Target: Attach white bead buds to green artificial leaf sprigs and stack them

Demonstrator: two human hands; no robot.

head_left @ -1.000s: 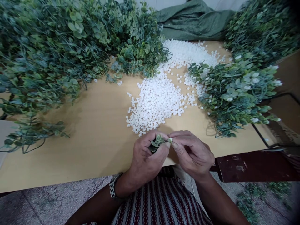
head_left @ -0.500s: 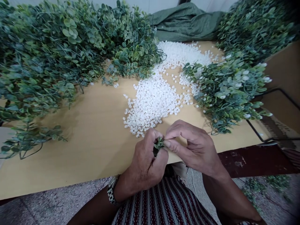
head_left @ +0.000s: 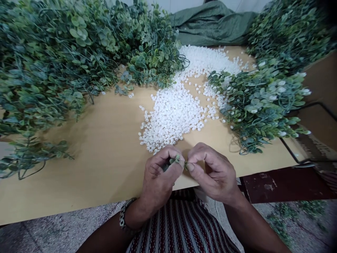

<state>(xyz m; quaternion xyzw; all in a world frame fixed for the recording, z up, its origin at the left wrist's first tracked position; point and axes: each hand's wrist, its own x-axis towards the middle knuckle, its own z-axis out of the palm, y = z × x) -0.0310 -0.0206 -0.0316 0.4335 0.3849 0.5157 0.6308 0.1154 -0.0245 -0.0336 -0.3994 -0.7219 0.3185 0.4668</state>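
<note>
My L hand [head_left: 161, 175] is over the nr edge of the surface [head_left: 100, 151], grip closed w/ thumb against forefinger, green sprig [head_left: 176, 160] caught inside it, leafy tip poking out up top. My R hand [head_left: 214, 174] is just beside, thumb & forefinger nearly together in a pinch on a small green bit [head_left: 186, 165]; can't tell if that's a leaf or part of the same stem. Approx 1 sec ago a white piece showed btwn my fingertips; now none's visible there, only green, & my hands sit slightly apart. Prob means that piece is either on the greenery or hidden under my fingers, can't tell which, & I'm now handling the greenery itself. White pile [head_left: 172, 116] lies mid-surface, running back twd the far edge, its front end just beyond my L hand. White-tipped bunch [head_left: 260, 102] lies nr the R edge; big leafy heap [head_left: 65, 59] fills the far L corner.
</note>
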